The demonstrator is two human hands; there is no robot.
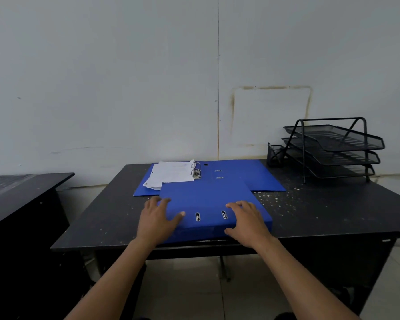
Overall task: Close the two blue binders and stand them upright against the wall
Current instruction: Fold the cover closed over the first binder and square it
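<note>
A closed blue binder (208, 199) lies flat near the front edge of the black desk (333, 215). My left hand (157, 220) rests on its left end, fingers over the cover and thumb on top. My right hand (249, 222) holds its right front part, fingers on the cover and thumb at the front edge. Behind it, close to the wall (148, 88), a second blue binder (240, 173) lies open flat. White papers (171, 175) sit on its left half beside the metal rings (196, 170).
A black three-tier wire tray (333, 146) stands at the desk's back right, with a small black mesh holder (275, 155) beside it. A second dark desk (21, 195) stands to the left. White flecks dot the desk surface on the right.
</note>
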